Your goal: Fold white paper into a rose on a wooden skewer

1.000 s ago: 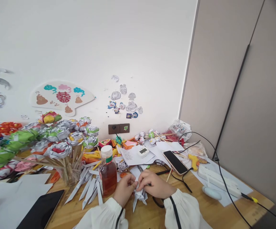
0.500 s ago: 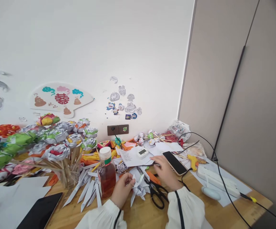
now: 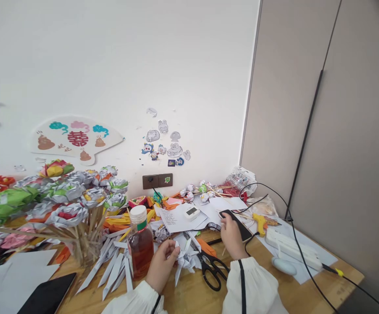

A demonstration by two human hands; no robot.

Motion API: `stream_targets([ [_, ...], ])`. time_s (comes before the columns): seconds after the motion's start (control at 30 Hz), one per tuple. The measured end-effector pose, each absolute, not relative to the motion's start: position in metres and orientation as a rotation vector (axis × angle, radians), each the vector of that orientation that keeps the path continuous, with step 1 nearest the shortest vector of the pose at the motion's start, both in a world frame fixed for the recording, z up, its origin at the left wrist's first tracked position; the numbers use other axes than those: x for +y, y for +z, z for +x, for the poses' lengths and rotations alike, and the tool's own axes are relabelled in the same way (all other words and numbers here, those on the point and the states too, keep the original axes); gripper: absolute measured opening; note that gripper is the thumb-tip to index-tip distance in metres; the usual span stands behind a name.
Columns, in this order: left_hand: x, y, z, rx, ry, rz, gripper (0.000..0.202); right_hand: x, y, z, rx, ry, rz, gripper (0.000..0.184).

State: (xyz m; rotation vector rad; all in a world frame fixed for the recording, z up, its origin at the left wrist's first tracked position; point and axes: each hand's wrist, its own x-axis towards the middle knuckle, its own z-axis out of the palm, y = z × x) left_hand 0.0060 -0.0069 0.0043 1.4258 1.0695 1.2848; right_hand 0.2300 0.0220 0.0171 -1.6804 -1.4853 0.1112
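My left hand [image 3: 162, 265] is closed in a pinch at the left side of a folded white paper piece [image 3: 188, 256] with pointed strips. My right hand [image 3: 231, 237] has curled fingers over the left edge of a dark phone [image 3: 242, 227]; what they hold, if anything, is hidden. Black-handled scissors [image 3: 213, 271] lie between my hands, their blades partly under the paper. Left of my left hand stands a capped bottle of reddish-brown liquid [image 3: 141, 249]. Orange folded paper [image 3: 206, 247] lies just beyond the scissors.
Paper flowers [image 3: 69, 213] on sticks stand at left, near folded white strips [image 3: 113, 267]. A white timer [image 3: 192, 213] sits on papers at the back. A yellow glue gun [image 3: 260, 224], a power strip [image 3: 292, 247] and a loose black cable [image 3: 302, 257] are at right.
My right hand has moved right, from beside the phone to over its left edge. My left hand stays at the white paper. The view has shifted slightly to the right.
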Motion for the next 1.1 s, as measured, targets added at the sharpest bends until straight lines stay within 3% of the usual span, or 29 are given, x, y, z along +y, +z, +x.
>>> stream_targets([
  [0.17,-0.008,0.007,0.006,1.073,1.307,1.432,0.028,0.010,0.020,0.188,-1.711,0.315,-1.317,0.022],
  [0.43,-0.012,0.012,0.009,1.083,1.318,1.464,0.026,0.003,0.010,0.166,-1.806,0.501,-1.109,0.011],
  [1.1,-0.014,0.012,0.009,1.179,1.372,1.554,0.024,-0.005,0.009,0.156,-1.728,0.585,-1.041,0.011],
])
